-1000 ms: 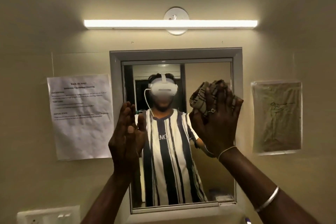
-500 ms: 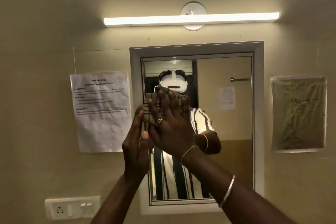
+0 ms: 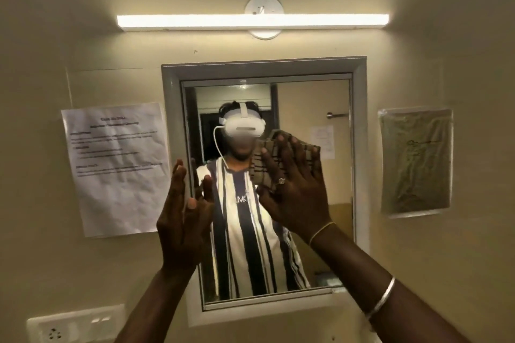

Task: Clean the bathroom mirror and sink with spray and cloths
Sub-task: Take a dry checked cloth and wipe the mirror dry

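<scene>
Right hand [image 3: 295,192] is up on the glass, fingers spread and straight, palm pressing a checked cloth [image 3: 266,160] flat against the mirror [image 3: 312,100], right of its centre. The cloth bunches out above and to the left of the fingertips. There is a ring [image 3: 281,181] on one finger, a thin thread band [image 3: 320,231] at the wrist and a metal bangle [image 3: 380,298] further down the forearm.

Left hand [image 3: 184,217] holds nothing. It is raised edge-on at the mirror's left side, fingers straight and loose, the tips level with the grey frame. Whether they touch the glass, I cannot tell.

In the mirror is the person's own reflection: a white headset [image 3: 243,127] and a striped shirt [image 3: 245,231], with a room wall behind.

The mirror hangs on a beige wall [image 3: 446,36]. Just above it a lit light bar [image 3: 195,21] runs wider than the frame, fixed on a round mount [image 3: 263,5]. Left of the mirror a creased printed sheet [image 3: 117,170] is stuck up, its text too blurred to read. Right of the mirror a clear plastic sleeve [image 3: 415,161] hangs flat, with a dull greenish paper inside it bearing a faint line drawing. Below the mirror to the left a white switch plate [image 3: 75,326] shows a socket and rockers.
</scene>
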Tool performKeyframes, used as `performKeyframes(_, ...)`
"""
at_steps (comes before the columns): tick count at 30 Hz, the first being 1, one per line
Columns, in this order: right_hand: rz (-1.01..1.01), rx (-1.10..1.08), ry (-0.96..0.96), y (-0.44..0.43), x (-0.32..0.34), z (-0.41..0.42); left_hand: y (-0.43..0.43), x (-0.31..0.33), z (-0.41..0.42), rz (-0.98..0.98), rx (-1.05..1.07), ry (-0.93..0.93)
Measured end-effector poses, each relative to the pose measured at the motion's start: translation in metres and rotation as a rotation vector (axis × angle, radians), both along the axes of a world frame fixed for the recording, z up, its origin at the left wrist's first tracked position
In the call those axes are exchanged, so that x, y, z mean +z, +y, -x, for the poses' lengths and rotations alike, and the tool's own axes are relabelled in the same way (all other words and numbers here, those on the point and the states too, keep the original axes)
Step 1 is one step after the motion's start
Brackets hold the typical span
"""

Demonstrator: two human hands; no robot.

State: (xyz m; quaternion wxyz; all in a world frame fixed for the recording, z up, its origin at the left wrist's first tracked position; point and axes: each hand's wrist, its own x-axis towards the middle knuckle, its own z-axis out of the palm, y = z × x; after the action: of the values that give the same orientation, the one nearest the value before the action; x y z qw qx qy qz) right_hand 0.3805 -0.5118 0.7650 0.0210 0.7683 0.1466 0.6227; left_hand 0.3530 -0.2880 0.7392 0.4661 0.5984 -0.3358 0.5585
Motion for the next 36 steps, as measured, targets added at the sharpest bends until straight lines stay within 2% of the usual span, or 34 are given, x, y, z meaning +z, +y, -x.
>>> performKeyframes(7,-0.248,-0.118,0.025,-0.059,-0.023,0.005,-0.008,0.000,-0.002,-0.026,0.110,-0.063)
performKeyframes(10,-0.321,-0.128,0.031,-0.049,-0.028,0.003,-0.004,-0.004,-0.012,0.031,0.056,0.007)
performKeyframes(14,-0.363,-0.112,0.029,-0.020,-0.028,0.000,0.004,-0.007,-0.014,0.028,0.014,-0.005)
performKeyframes(21,-0.121,-0.001,0.087,0.059,-0.029,-0.001,0.002,0.000,0.000,0.020,-0.107,0.036)
performKeyframes(27,0.158,0.069,0.147,0.111,-0.039,-0.002,0.020,-0.003,-0.007,0.106,-0.212,0.134)
performKeyframes(33,0.320,0.022,0.163,0.092,-0.044,-0.005,0.020,-0.014,-0.007,0.115,-0.223,0.143)
performKeyframes(36,0.281,0.005,0.143,0.064,-0.053,-0.001,0.018,-0.020,-0.007,0.097,-0.187,0.125)
